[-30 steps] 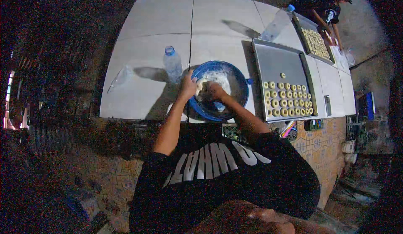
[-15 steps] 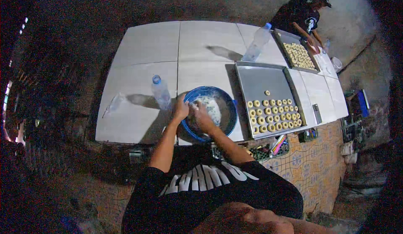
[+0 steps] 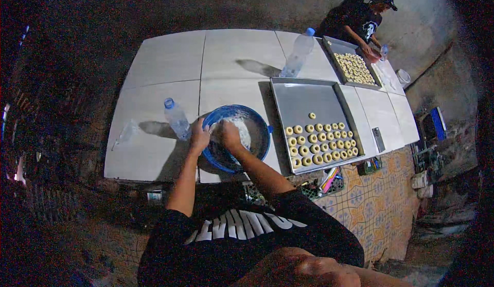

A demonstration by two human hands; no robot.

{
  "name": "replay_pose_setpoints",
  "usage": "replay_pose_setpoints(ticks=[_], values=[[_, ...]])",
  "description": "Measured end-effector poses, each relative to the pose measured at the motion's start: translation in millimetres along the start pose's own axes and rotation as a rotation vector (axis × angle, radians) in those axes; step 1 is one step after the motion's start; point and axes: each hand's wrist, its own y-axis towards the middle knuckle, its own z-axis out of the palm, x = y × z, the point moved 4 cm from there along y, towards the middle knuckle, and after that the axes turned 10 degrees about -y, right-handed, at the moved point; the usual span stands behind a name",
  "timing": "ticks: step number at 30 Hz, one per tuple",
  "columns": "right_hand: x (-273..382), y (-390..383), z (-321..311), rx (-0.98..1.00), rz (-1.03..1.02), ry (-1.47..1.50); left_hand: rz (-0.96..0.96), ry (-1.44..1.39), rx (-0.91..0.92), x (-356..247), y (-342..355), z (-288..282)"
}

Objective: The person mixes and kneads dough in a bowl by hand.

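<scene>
My left hand (image 3: 200,137) grips the rim of a blue basin (image 3: 260,153) at its left side. Inside, my right hand (image 3: 230,134) is down in a pale, floury mixture (image 3: 242,130), its fingers hidden. An open clear plastic bottle (image 3: 177,120) stands just left of the basin, with a crumpled clear bag (image 3: 126,132) farther left. Right of the basin lies a large metal tray (image 3: 303,96) with rows of several small dough rings (image 3: 327,145) on its near half.
Across the tiled table (image 3: 154,60), a person (image 3: 350,19) in black reaches toward a pinkish container (image 3: 373,54) beside another tray of rings (image 3: 352,68). A tall capped bottle (image 3: 298,53) stands behind my tray. A dark phone-like object (image 3: 378,139) lies at right; crates sit underneath.
The view has swung, shifting the table lower and leftward. My right hand has moved within the basin while my left stays on the rim. The other person's hands have moved slightly.
</scene>
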Motion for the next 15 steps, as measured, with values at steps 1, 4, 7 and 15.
replay_pose_setpoints(ticks=[1,4,7,15], values=[[-8,0,-1,-0.098,-0.021,0.077,-0.019,0.022,-0.003,-5,-2,-1],[-37,15,4,0.053,0.171,0.385,-0.169,0.003,0.004,-10,-3,-4],[-44,18,-4,0.236,0.214,0.668,-0.12,0.054,0.009,-9,1,-3],[-6,-10,-53,0.39,0.13,0.257,-0.086,-0.043,0.005,16,6,2]])
